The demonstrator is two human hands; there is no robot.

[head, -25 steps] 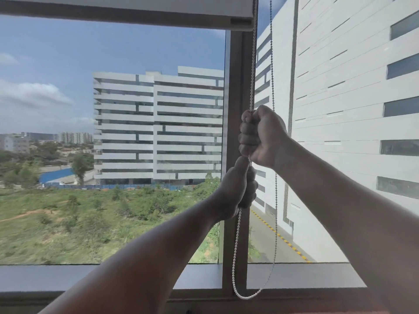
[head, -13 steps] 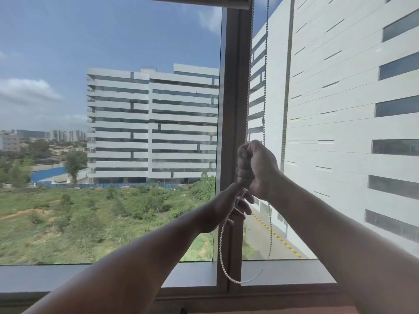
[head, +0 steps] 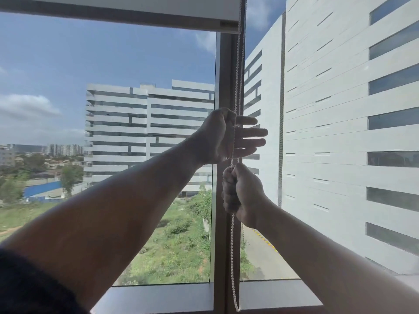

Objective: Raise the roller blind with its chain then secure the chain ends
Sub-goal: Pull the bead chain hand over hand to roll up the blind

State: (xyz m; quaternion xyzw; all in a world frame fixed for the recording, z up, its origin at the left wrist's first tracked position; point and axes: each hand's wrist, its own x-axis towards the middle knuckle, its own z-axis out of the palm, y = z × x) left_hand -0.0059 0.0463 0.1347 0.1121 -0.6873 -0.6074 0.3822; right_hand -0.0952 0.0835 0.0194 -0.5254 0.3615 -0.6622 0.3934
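Roller blind (head: pixel 118 10) sits rolled almost to the top of the window, its bead chain (head: pixel 237 71) hanging down the mullion (head: pixel 224 69), with the right hand (head: pixel 240 193) fisted tight around it and the left hand (head: pixel 226 137) just above, fingers spread open against the chain.

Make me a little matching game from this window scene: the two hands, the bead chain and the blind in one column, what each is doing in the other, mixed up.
Things:
1. left hand
2. right hand
3. bead chain
4. roller blind

States:
A. rolled up near the top of the window
B. fingers spread open, higher up
C. hanging along the frame post
D. closed in a fist on the chain, lower down

Pairs: 1-B, 2-D, 3-C, 4-A
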